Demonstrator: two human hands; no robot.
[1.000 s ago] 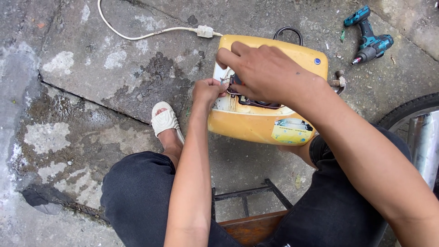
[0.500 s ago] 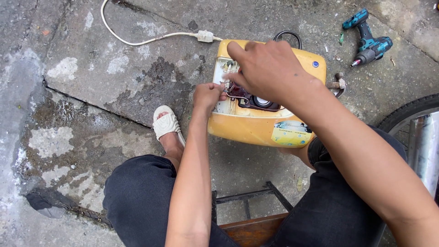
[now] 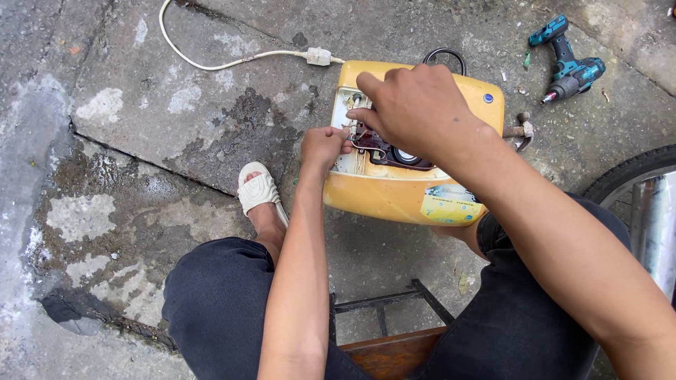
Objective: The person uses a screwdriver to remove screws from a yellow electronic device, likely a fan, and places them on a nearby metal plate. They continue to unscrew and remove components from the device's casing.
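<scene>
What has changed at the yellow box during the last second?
Very little. The left hand moved slightly up and to the right, toward the open panel of the yellow box, where its fingers pinch something small that I cannot make out. The right hand stays over the same opening. The box, white cable, drill and sandal lie as before; only the view shifted slightly.
</scene>
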